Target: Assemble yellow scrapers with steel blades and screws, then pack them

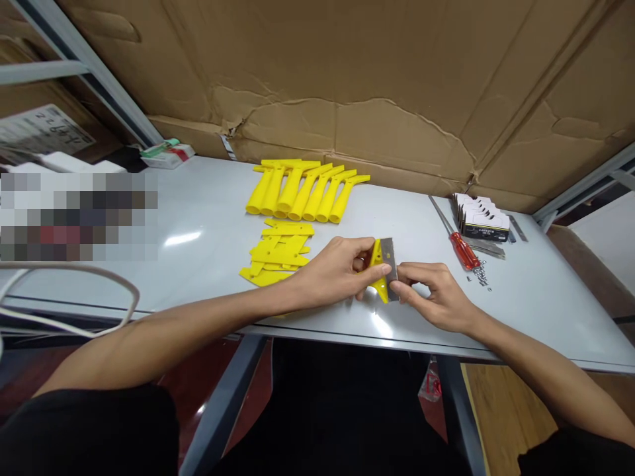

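Cardboard (347,73) walls off the back of this glossy pale bench (208,205). Near its front edge, my left hand (337,272) grips a yellow plastic piece (381,291) with a gray metal blade (393,276) against it; my right hand (439,297) is pinching the blade's edge. Red-handled screwdriver (464,251)'s off to the right.

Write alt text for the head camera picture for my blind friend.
A person's left hand holds a yellow part and metal blade together over a pale table, the right hand at the blade's edge. Yellow handles and flat yellow pieces lie beyond; at right, a red-handled screwdriver, metal bits and small boxes.
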Demonstrator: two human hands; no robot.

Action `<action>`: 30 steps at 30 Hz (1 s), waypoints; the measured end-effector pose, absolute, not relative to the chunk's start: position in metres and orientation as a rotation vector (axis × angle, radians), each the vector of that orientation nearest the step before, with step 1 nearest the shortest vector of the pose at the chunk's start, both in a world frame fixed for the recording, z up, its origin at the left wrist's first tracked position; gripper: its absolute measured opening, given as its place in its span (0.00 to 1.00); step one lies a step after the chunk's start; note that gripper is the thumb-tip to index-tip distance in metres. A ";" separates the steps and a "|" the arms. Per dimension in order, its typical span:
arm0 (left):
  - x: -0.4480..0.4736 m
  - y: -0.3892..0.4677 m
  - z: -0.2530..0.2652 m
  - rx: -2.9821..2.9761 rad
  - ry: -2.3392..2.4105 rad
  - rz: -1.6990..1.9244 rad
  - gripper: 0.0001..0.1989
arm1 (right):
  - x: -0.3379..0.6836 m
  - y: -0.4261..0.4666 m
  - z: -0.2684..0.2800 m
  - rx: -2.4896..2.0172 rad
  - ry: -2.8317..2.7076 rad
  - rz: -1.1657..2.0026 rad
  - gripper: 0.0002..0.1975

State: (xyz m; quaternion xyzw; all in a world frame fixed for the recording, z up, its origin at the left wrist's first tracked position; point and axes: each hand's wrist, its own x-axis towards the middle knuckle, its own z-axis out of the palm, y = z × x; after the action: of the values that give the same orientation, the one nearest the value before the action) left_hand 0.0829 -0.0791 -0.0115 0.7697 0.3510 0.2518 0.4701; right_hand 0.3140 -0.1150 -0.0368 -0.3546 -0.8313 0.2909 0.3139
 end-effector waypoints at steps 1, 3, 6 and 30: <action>0.082 -0.078 -0.010 1.868 0.851 0.631 0.12 | 0.315 -0.115 -0.037 -0.932 -2.174 0.829 0.16; 0.079 -0.074 -0.005 1.823 0.823 0.663 0.12 | 0.319 -0.112 -0.039 -0.957 -2.095 0.952 0.16; 0.066 -0.058 0.009 1.740 0.805 0.786 0.10 | 0.323 -0.105 -0.048 -1.067 -2.042 0.893 0.14; 0.030 0.006 0.016 1.509 0.889 1.056 0.11 | 0.166 -0.076 -0.054 -0.915 -2.892 -0.330 0.17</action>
State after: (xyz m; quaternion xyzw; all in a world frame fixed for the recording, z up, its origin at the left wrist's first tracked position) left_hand 0.0299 0.0059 0.0161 0.6299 0.3709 0.4405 0.5212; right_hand 0.1660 -0.0757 -0.0539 -0.2996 -0.9468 -0.1081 0.0452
